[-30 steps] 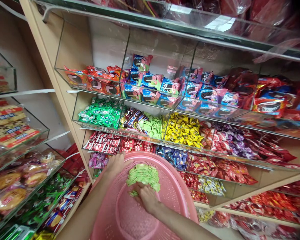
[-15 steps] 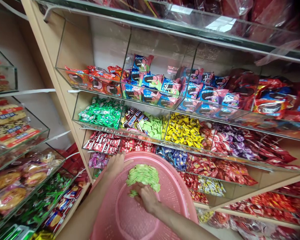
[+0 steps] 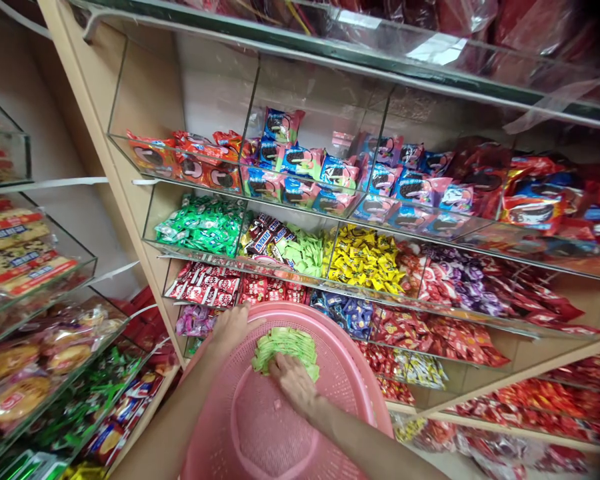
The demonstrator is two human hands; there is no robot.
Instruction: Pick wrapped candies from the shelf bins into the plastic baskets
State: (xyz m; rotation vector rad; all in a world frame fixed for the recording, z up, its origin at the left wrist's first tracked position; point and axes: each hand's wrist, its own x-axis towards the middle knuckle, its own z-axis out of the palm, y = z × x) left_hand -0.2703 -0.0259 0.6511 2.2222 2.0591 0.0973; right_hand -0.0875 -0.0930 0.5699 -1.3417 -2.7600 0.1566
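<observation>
A round pink plastic basket [image 3: 340,393] is held tilted in front of a sweets shelf. My left hand [image 3: 230,328] grips its far left rim, fingers curled over the edge. A pile of light green wrapped candies [image 3: 286,343] lies inside against the far wall. My right hand [image 3: 293,381] rests on the near side of that pile, fingers closed round some of the candies. Directly above, a glass bin [image 3: 303,252] holds the same light green candies beside brown bars.
Glass-fronted bins fill the shelf [image 3: 145,247]: bright green sweets [image 3: 200,225], yellow sweets [image 3: 365,259], red wafer packs [image 3: 205,287], blue and pink biscuit packs [image 3: 325,177]. A second rack of biscuits and cakes [image 3: 25,313] stands at the left.
My right hand has slid forward into the green candy pile, and the pile has bunched closer to the basket's far wall. My left hand has stayed on the rim.
</observation>
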